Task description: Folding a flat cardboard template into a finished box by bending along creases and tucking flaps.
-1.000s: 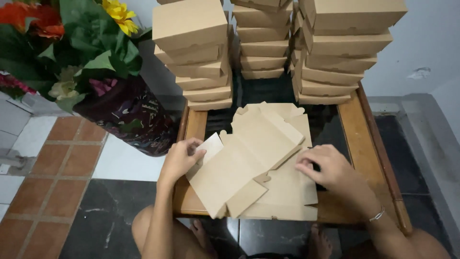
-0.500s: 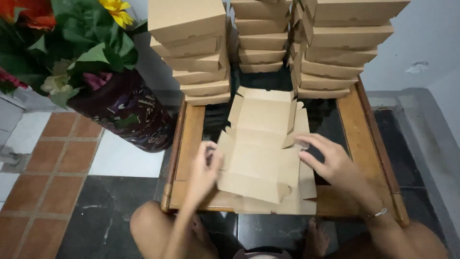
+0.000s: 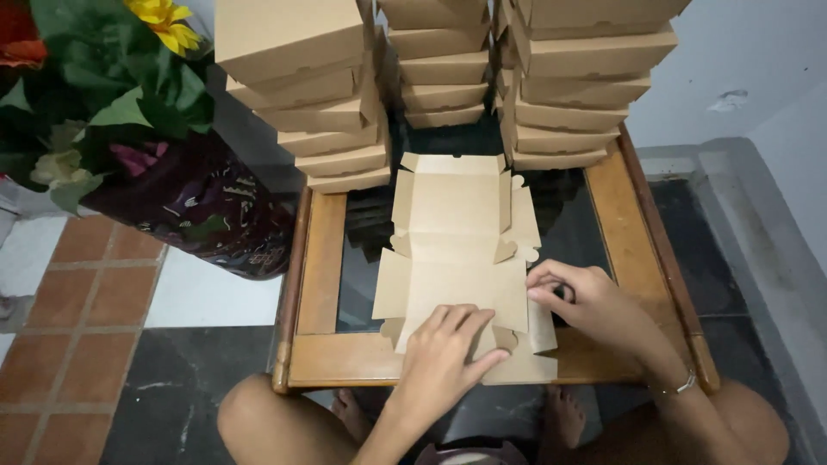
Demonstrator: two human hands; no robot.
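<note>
Flat cardboard blank [image 3: 457, 258] under both hands: L hand [image 3: 444, 353] open, pressing; R hand [image 3: 590, 301] pinching edge.

I see a flat, unfolded brown cardboard box blank [image 3: 457, 258] lying open on the table [image 3: 320, 258], flaps spread.

- At twelve o'clock we see three stacks of folded brown boxes [image 3: 345, 112] on the far end of the table.
- The wooden table with dark glass top [image 3: 320, 258] is at the centre.
- At ten o'clock, artificial flowers [image 3: 103, 77] in a dark patterned vase [image 3: 207, 215].
- At eight o'clock, a floor of red tiles [image 3: 69, 327].
</note>
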